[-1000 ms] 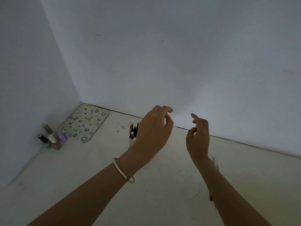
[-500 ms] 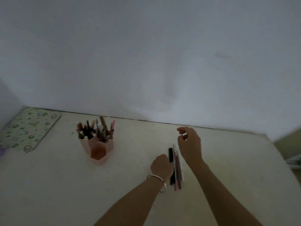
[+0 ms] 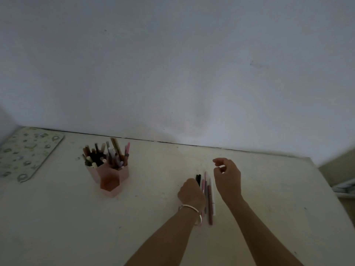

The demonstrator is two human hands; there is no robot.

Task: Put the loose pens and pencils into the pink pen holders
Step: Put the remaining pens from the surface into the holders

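My left hand [image 3: 191, 191] is curled over the loose pens [image 3: 208, 196] at lower center, grasp unclear; right hand [image 3: 227, 178] hovers half-curled, empty. Pickup step; next, carry to the pink holders [image 3: 108, 176] at left.

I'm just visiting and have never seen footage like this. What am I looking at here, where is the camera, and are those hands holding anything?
There is no machine here: a person wears a camera on the head, so you look down along their arms at a pale table against a wall. The left hand, with a bracelet on its wrist, is curled over a row of loose pens lying side by side; whether it grips one I cannot tell. The right hand hovers beside them, fingers loosely bent, holding nothing. Farther left stand the pink pen holders, already full of pens and pencils, and a patterned mat lies in the corner.
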